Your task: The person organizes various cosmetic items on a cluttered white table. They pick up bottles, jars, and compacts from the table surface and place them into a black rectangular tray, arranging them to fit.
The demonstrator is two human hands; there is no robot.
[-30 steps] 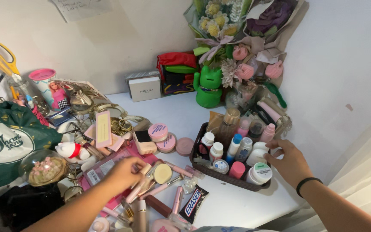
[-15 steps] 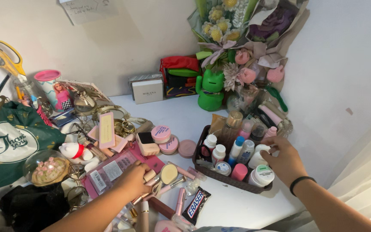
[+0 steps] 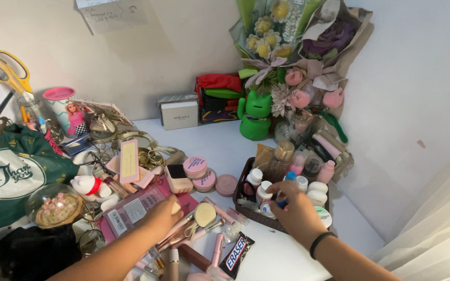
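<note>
The right hand [image 3: 294,212] was down over the front of the dark basket [image 3: 241,179], fingers curled in among the small bottles, thumb and fingertips pinched near a blue-capped bottle [image 3: 288,179]. Whether it truly gripped that bottle could not be told; the knuckles covered the contact. A black band sat on that wrist. White-capped jars [image 3: 317,191] stood just beside the hand, inside the same basket.

The left hand [image 3: 163,214] lay low on the cluttered white desk [image 3: 220,138], fingers bent over a bunch of pink makeup brushes [image 3: 196,229], pressed on the handles beside a flat pink package [image 3: 136,207]. A round compact [image 3: 204,213] rested just past its fingertips.

Behind it, stacked pink jars [image 3: 196,166] and a tan box [image 3: 177,176] sat near the basket. A green cat figure [image 3: 255,116] stood at the back, by the bouquet [image 3: 277,36]. Yellow scissors [image 3: 7,70] stuck up at far left, above a green bag [image 3: 11,171].
</note>
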